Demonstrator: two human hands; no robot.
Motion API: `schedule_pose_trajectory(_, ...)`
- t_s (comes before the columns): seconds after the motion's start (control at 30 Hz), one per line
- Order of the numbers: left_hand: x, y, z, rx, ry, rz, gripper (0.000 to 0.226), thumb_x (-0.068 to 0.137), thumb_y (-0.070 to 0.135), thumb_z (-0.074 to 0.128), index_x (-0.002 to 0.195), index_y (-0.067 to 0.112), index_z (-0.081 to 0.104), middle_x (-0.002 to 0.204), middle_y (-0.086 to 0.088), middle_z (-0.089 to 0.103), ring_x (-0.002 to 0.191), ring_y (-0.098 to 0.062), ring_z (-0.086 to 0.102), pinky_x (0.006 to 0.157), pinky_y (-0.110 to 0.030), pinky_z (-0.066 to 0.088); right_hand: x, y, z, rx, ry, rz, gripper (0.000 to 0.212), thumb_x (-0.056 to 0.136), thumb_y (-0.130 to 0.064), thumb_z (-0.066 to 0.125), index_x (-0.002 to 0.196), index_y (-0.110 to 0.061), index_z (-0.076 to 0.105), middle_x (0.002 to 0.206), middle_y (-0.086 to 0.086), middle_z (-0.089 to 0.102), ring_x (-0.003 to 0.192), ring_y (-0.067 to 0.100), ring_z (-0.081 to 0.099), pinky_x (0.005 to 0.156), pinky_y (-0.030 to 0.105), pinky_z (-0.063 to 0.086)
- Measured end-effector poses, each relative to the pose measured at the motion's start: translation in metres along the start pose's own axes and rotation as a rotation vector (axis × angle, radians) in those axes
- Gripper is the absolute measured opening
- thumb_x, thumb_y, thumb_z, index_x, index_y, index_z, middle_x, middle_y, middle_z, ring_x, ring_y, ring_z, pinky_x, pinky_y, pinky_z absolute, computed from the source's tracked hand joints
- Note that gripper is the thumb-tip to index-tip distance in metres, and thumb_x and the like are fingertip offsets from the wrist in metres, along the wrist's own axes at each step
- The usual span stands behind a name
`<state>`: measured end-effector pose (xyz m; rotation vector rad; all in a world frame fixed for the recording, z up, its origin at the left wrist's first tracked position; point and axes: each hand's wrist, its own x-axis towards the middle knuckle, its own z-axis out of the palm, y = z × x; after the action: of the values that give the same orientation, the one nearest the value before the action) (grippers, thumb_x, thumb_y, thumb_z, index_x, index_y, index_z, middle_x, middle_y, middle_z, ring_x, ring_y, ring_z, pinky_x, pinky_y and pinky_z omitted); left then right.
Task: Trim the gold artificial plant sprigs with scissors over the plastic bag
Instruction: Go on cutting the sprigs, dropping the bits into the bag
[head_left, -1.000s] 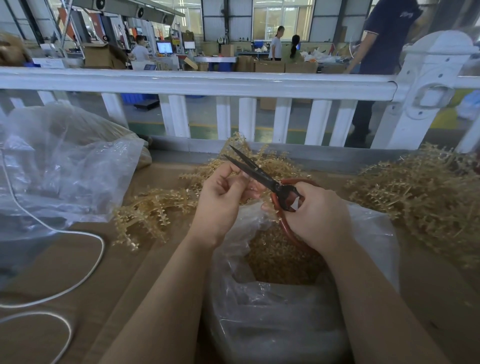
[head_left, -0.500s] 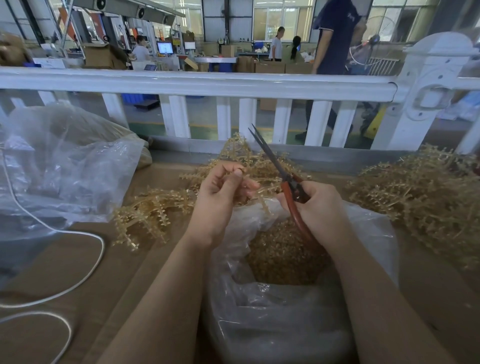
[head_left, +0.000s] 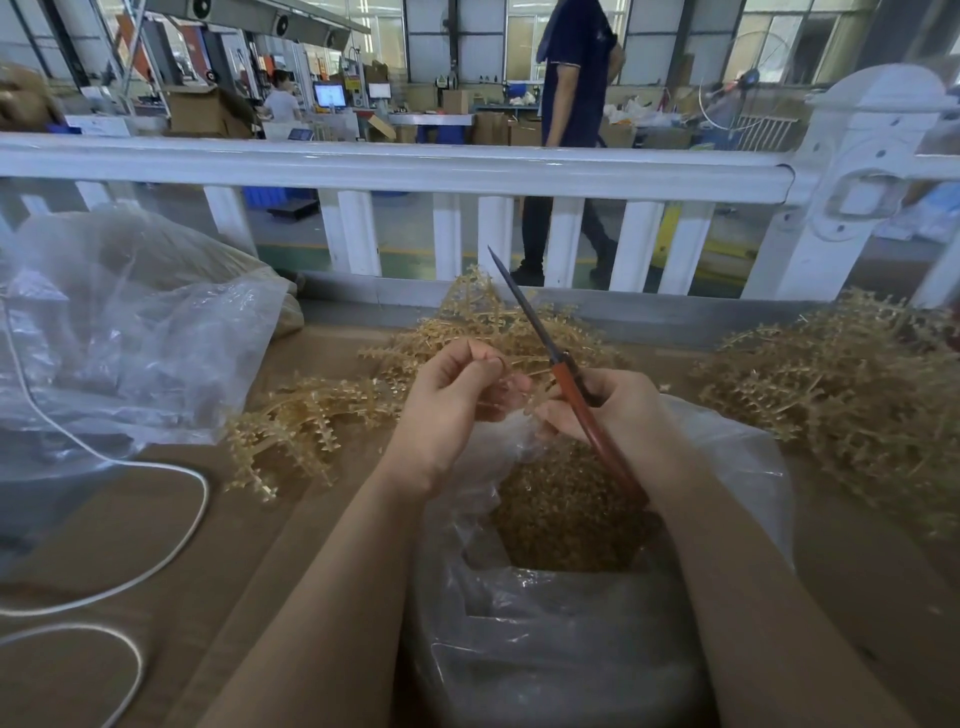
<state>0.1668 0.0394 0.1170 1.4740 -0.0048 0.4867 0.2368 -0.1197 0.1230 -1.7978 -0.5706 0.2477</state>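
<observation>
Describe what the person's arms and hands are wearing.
Nothing shows on either: the left hand and right hand are bare, without gloves, rings or a watch in view. Both forearms are bare down to the frame's bottom edge, with no sleeve visible.

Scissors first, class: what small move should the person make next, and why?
Probably open the scissors and bring them to the sprig. The blades are closed and point up at the fence, while the left hand pinches the sprig over the plastic bag. The right hand grips the handles.
</observation>
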Motion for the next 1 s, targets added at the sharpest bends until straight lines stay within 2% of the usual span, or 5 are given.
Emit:
schedule_pose_trajectory(0.27, -0.001, 0.006, -0.001, 0.133, -0.008, -0.024, 0.018, 0.094, -0.001, 0.050, 0.081, 0.010, 0.058, 0.083, -0.017, 0.069, 0.064, -0.013, 0.053, 0.061, -0.022, 0.042, -0.004, -0.003, 0.000, 0.140, -0.020, -0.047, 0.015, 0.082, 0.000, 0.077, 0.084, -0.013, 0.071, 0.075, -0.005, 0.074, 0.071, 0.012, 0.072, 0.069, 0.022, 0.058)
schedule_pose_trajectory(0.5, -0.001, 0.005, -0.003, 0.237, -0.181, 0.021, 0.019, 0.092, -0.008, 0.058, 0.092, 0.008, 0.069, 0.081, 0.001, 0.066, 0.068, -0.007, 0.054, 0.066, -0.020, 0.046, -0.004, -0.001, -0.003, 0.175, -0.020, -0.061, 0.017, 0.083, 0.001, 0.075, 0.080, -0.015, 0.070, 0.076, 0.004, 0.071, 0.068, 0.018, 0.067, 0.071, 0.030, 0.059)
schedule_pose_trajectory(0.67, -0.001, 0.007, -0.007, 0.256, -0.295, 0.015, 0.026, 0.088, -0.016, 0.058, 0.103, 0.002, 0.069, 0.094, -0.005, 0.071, 0.083, -0.012, 0.066, 0.079, -0.027, 0.054, -0.004, -0.001, -0.003, 0.204, -0.003, -0.071, 0.014, 0.085, 0.003, 0.073, 0.082, -0.010, 0.069, 0.071, 0.004, 0.074, 0.063, 0.010, 0.069, 0.059, 0.015, 0.052)
schedule_pose_trajectory(0.83, -0.003, 0.016, -0.004, 0.336, -0.422, 0.059, 0.031, 0.087, -0.002, 0.070, 0.108, 0.020, 0.072, 0.092, 0.009, 0.073, 0.074, -0.010, 0.065, 0.069, -0.022, 0.054, -0.004, -0.002, -0.004, 0.285, 0.016, -0.059, 0.011, 0.088, 0.004, 0.069, 0.086, -0.007, 0.066, 0.076, 0.008, 0.076, 0.068, 0.013, 0.073, 0.060, 0.014, 0.053)
schedule_pose_trajectory(1.0, 0.000, 0.014, 0.003, 0.730, -0.346, 0.097, 0.022, 0.084, 0.009, 0.073, 0.089, 0.030, 0.070, 0.081, 0.020, 0.062, 0.080, -0.005, 0.060, 0.076, -0.018, 0.048, -0.004, -0.002, 0.001, 0.240, 0.038, -0.046, 0.009, 0.088, 0.002, 0.071, 0.088, -0.006, 0.067, 0.074, 0.006, 0.074, 0.065, 0.008, 0.071, 0.057, 0.014, 0.052)
